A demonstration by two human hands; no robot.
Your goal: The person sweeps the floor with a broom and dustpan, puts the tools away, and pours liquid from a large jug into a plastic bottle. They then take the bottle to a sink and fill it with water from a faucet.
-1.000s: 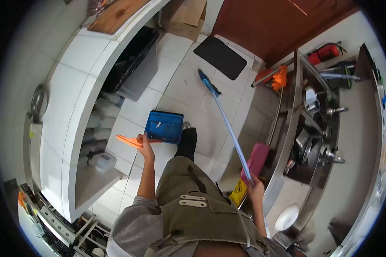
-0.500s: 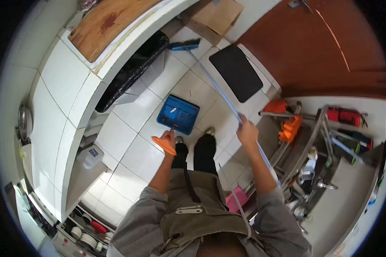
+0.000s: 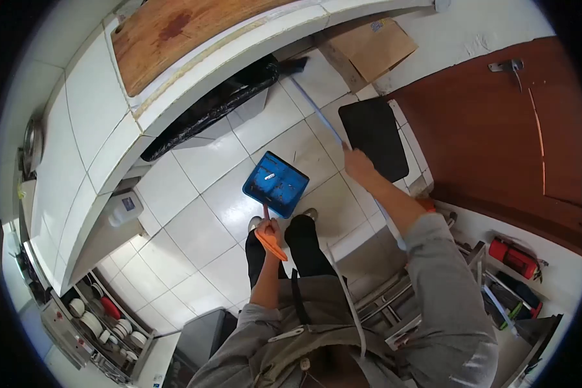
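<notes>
I have the left hand (image 3: 269, 229) wrapped round the orange handle (image 3: 275, 247) of the blue dustpan (image 3: 290, 175), low before the shoes (image 3: 255, 223); whether it touches the floor, I can't tell. Bits of litter (image 3: 269, 176) lie in it, and a thin sliver (image 3: 295, 156) just past its edge. Farther out, the right hand (image 3: 361, 166) is closed on the pale blue broom handle (image 3: 318, 114), its dark broom head (image 3: 295, 65) near the black-lined bin (image 3: 217, 118). I read this as mid-sweep; the next move seems to call for a drawing stroke toward a steady pan.
</notes>
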